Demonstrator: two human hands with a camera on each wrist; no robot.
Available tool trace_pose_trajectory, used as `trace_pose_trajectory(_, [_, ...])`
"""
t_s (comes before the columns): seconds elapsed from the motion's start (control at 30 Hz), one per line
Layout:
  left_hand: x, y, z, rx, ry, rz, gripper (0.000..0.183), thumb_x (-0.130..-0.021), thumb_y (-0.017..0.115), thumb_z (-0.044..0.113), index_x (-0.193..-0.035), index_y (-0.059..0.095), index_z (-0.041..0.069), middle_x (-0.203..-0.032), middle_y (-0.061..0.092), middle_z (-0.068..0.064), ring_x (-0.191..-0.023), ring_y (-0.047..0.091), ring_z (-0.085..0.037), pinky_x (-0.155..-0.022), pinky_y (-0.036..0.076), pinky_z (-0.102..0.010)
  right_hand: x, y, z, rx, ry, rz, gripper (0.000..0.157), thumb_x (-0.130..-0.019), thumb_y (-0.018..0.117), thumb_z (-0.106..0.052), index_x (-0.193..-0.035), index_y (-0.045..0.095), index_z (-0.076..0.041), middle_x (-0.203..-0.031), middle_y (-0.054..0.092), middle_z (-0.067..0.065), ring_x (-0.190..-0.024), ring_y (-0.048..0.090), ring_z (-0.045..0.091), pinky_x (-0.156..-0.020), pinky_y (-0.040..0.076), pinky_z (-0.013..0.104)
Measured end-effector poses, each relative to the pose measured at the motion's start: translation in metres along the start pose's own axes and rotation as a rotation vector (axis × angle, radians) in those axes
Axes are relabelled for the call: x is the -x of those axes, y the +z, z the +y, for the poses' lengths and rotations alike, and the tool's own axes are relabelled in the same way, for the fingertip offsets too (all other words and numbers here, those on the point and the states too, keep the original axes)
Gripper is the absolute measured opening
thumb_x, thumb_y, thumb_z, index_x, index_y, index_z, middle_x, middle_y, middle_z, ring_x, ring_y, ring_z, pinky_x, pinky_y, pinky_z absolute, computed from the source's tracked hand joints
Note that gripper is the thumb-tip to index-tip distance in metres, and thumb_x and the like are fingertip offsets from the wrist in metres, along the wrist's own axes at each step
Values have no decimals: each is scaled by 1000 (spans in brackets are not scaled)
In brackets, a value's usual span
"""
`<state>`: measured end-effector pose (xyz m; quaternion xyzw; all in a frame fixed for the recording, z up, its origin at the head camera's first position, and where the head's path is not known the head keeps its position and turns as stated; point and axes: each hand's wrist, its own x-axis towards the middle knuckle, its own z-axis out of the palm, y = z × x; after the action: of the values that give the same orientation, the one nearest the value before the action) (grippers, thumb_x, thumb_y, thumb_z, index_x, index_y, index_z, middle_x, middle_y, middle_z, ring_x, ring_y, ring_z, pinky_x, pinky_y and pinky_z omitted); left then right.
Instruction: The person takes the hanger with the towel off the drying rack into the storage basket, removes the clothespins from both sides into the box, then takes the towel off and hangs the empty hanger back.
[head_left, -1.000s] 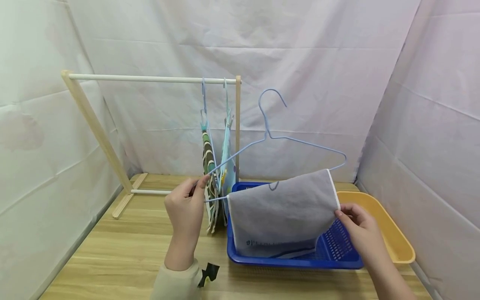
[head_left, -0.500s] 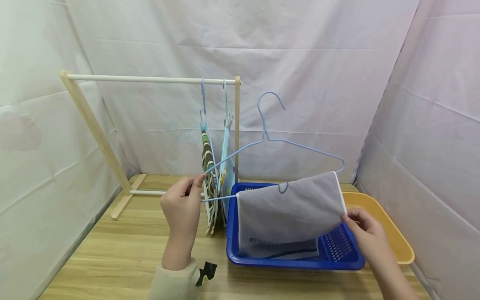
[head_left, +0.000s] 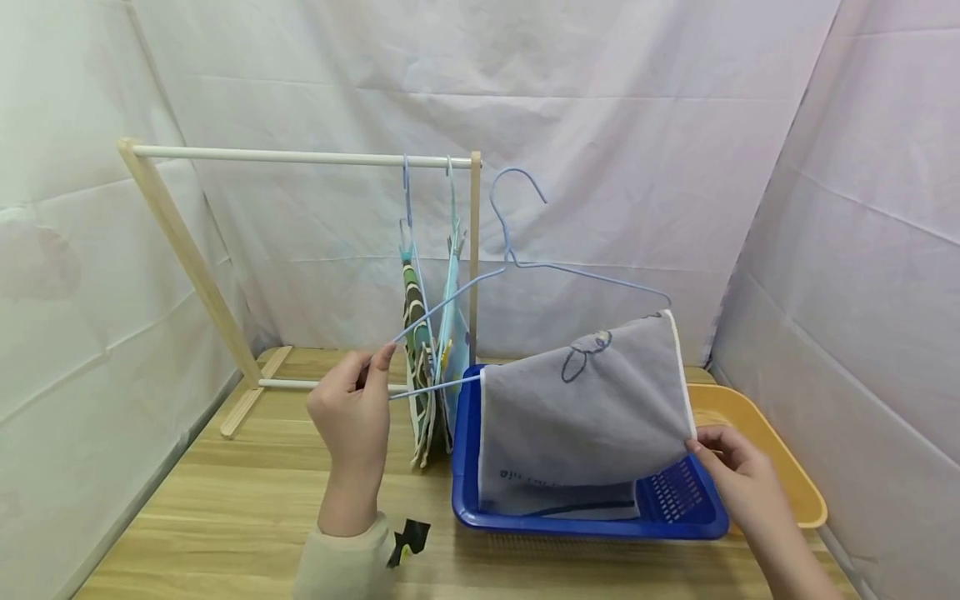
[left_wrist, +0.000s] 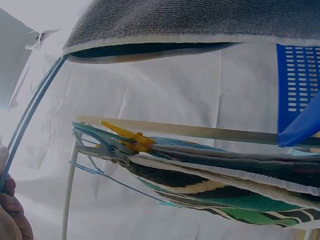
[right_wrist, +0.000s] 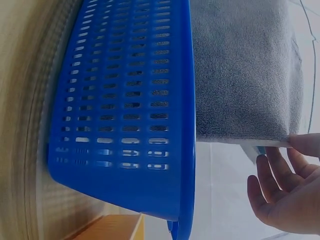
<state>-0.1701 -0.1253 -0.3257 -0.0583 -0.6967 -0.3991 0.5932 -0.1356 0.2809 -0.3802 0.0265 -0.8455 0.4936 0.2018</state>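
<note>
My left hand (head_left: 352,408) grips the left corner of a light-blue wire hanger (head_left: 588,273), whose hook points up. A grey towel (head_left: 577,417) with white edging and a dark line drawing is draped over the hanger's lower bar. Its lower part hangs down into the blue basket (head_left: 592,527). At the towel's right edge, my right hand (head_left: 738,471) pinches the white border between thumb and fingers. In the right wrist view the towel (right_wrist: 245,75) hangs beside the basket's slotted wall (right_wrist: 120,100). The left wrist view shows the hanger's wire (left_wrist: 30,120) running from the left fingers to the towel.
A wooden rack with a white rail (head_left: 300,156) stands at the back left. From its right end hang a green-and-brown patterned towel (head_left: 417,325) and a light-blue cloth (head_left: 453,317) on hangers. A yellow clip (left_wrist: 131,136) shows there. Behind the basket lies a yellow tray (head_left: 780,442).
The hanger and left hand have shifted left and the hanger has risen a little. The right hand has moved slightly right and down, and more of the towel's drawing shows.
</note>
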Motion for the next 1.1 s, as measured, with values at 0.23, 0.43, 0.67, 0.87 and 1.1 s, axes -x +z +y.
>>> trace_pose_trajectory(0.23, [-2, 1, -1, -10, 0, 7, 20, -83, 78, 7, -68, 67, -2, -50, 49, -3, -44, 33, -11, -45, 24, -19, 2, 1, 5, 27, -10, -34, 10, -94, 62, -1, -97, 62, 9, -90, 60, -17, -81, 58, -4, -66, 48, 11])
trace_pose_trajectory(0.43, [-3, 2, -3, -18, -19, 31, 25, -84, 78, 8, -65, 65, -2, -50, 47, -4, -44, 32, -12, -45, 23, -19, 4, 3, 7, 46, -52, -56, 4, -92, 62, 4, -95, 63, 7, -86, 62, -17, -78, 58, -3, -66, 48, 12])
trace_pose_trajectory(0.67, [-4, 3, -4, -42, -41, 55, 27, -85, 77, 9, -65, 64, -2, -50, 48, -5, -44, 30, -12, -45, 22, -20, 6, 5, 7, 77, -71, -82, 4, -91, 63, 3, -94, 65, 4, -85, 63, -13, -78, 58, -2, -66, 48, 13])
trace_pose_trajectory(0.87, [-10, 2, -5, -49, -51, 97, 27, -85, 77, 9, -64, 64, -4, -50, 49, -7, -45, 31, -12, -46, 23, -18, 7, 6, 13, 98, -65, -111, 4, -90, 64, 4, -94, 66, 3, -84, 65, 0, -77, 57, 0, -65, 47, 15])
trace_pose_trajectory(1.1, [-14, 0, -9, -71, -51, 80, 29, -86, 76, 11, -64, 64, -3, -50, 48, -7, -45, 32, -13, -47, 23, -19, 6, 5, 18, 109, 0, -82, 5, -92, 64, 0, -95, 66, 3, -83, 65, -5, -74, 58, 1, -64, 47, 14])
